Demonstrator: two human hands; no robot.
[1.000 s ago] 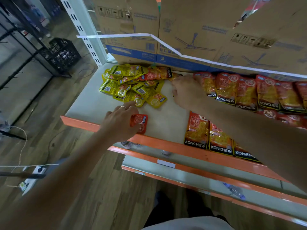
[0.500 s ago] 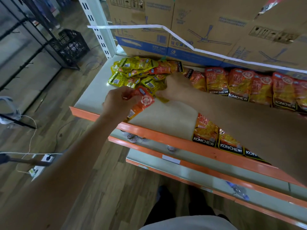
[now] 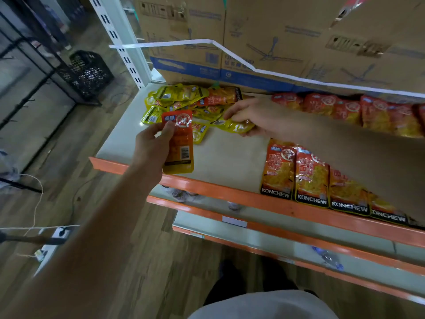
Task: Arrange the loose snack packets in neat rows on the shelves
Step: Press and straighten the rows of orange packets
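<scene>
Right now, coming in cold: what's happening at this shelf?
A person is sorting snack packets on the shelf. The left hand holds an orange packet above the shelf's front edge. The right hand pinches a yellow packet at the edge of the loose pile at the back left. To the right, a front row and a back row of orange packets are already laid out.

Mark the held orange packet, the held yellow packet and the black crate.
orange packet point(image 3: 181, 145): head view, middle of its face.
yellow packet point(image 3: 236, 127): head view, shiny middle.
black crate point(image 3: 89, 74): head view, mesh side wall.
</scene>
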